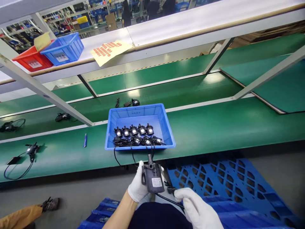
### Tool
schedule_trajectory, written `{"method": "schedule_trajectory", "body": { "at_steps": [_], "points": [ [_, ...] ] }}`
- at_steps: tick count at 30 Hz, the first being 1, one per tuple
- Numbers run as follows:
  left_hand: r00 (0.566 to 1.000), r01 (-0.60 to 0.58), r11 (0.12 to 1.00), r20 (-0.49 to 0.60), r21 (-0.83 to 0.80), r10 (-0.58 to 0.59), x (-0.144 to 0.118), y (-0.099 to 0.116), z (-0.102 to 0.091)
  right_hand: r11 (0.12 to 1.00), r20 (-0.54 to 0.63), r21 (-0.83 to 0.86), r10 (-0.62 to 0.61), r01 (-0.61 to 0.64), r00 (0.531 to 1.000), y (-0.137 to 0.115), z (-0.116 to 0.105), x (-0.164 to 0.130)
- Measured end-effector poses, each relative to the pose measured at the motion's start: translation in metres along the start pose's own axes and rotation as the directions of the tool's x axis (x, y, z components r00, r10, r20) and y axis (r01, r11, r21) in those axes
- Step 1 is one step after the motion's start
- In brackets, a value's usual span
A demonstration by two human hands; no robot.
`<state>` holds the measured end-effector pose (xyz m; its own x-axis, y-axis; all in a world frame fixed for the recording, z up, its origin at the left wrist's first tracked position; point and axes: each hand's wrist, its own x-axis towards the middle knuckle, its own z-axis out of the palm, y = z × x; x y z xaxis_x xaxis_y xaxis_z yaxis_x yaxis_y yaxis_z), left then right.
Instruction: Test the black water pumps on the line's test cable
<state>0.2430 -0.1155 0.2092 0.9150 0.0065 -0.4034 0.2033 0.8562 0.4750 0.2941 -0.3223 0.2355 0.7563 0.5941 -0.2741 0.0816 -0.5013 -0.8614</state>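
Note:
My left hand (pixel 137 186), in a white glove, holds a small black pump (pixel 152 178) with a white label upright in front of me. My right hand (pixel 195 208), also gloved, pinches the pump's black cable (pixel 168 200) just below and to the right of it. Straight ahead on the green bench (pixel 226 130) stands a blue bin (pixel 162 122) holding a row of several similar black pumps (pixel 133 130) with their cables hanging over the front rim.
More pumps with cables lie on the green belt at left (pixel 32 149) and behind the bin (pixel 133 102). A blue pen (pixel 85 140) lies left of the bin. Blue pallets (pixel 228 184) sit below. Red and blue bins (pixel 63 47) stand on the upper shelf. Another person's shoe (pixel 50 204) shows at bottom left.

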Motion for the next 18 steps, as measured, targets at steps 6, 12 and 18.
{"method": "schedule_trajectory", "body": {
  "at_steps": [6, 12, 18],
  "points": [
    [0.899, -0.334, 0.615, 0.044, 0.714, 0.437, -0.028, 0.015, 0.026, 0.977, 0.134, 0.211, -0.033, 0.004, 0.99, -0.008, -0.018, 0.013],
    [0.787, -0.446, 0.173, 0.292, 0.878, 0.544, -0.025, -0.002, 0.031, 0.981, 0.152, 0.167, -0.123, 0.098, 0.981, -0.024, -0.043, 0.015],
    [0.784, -0.429, 0.129, 0.298, 0.894, 0.545, -0.015, -0.012, 0.034, 0.975, 0.156, 0.177, -0.162, 0.134, 0.974, -0.025, -0.056, 0.015]
  ]
}}
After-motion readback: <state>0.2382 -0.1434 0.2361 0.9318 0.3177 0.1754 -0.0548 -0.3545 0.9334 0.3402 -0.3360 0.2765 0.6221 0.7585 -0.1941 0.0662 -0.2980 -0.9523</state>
